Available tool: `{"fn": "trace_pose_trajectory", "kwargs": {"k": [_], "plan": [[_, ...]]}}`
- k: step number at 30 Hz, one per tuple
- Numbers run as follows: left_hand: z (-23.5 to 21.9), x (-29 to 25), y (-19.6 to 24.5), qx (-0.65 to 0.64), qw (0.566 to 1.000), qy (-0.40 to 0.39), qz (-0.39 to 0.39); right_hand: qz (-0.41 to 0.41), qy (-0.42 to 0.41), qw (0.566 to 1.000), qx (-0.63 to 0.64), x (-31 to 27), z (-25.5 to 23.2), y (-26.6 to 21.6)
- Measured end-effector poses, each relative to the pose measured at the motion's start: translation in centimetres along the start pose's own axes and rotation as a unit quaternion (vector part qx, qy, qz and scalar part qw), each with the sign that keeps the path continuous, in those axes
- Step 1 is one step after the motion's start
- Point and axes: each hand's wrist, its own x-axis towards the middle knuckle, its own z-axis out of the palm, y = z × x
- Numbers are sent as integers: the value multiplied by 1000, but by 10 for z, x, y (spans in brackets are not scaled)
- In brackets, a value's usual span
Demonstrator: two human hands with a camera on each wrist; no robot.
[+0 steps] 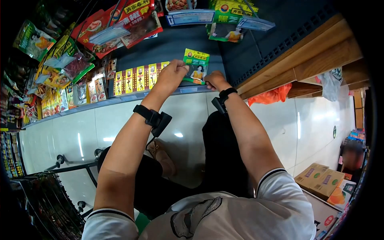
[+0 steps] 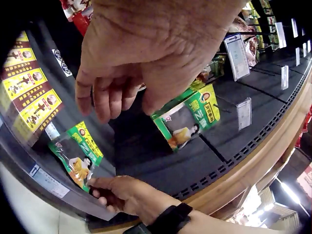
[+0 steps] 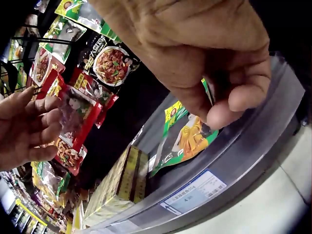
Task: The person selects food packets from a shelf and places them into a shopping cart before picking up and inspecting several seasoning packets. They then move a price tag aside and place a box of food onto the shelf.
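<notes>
A green and yellow packet (image 1: 195, 68) lies at the front of the dark shelf, beside a row of yellow boxes (image 1: 140, 78). My right hand (image 1: 217, 80) pinches its lower right corner between thumb and fingers; the right wrist view shows the packet (image 3: 187, 140) below the curled fingers of that hand (image 3: 209, 58). My left hand (image 1: 173, 75) hovers at the packet's left side. In the right wrist view the left hand (image 3: 31, 126) has loose, spread fingers and holds nothing. Between the two hands, the left wrist view shows the packet (image 2: 78, 157) tilted on the shelf.
Red packets (image 1: 136, 22) and more green packets (image 1: 230, 18) hang from hooks above, with price tags (image 1: 191, 18) in front. A wooden shelf edge (image 1: 312, 56) runs along the right. At lower left stands a wire cart (image 1: 52, 198); cartons (image 1: 320, 180) are at lower right.
</notes>
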Motion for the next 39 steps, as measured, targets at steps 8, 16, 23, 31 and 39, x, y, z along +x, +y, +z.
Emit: {"fn": "trace_pose_trajectory", "kwargs": {"k": [8,16,23,31,39], "plan": [[3,4,-3,4,1000,-22,-13,-18,-22,999,-15,-1,0,-6],[2,11,-24,9,999,-2,-44,-210,-53,940,264,-80,-19,-14],[14,-7,12,-295,925,-110,-213,-395,62,908,125,-160,-23,-28],[28,-11,13,-689,624,-325,-172,-489,17,871,52,-233,-6,-58],[28,-10,9,-610,730,-273,-143,-436,4,888,144,-234,-11,-58]]}}
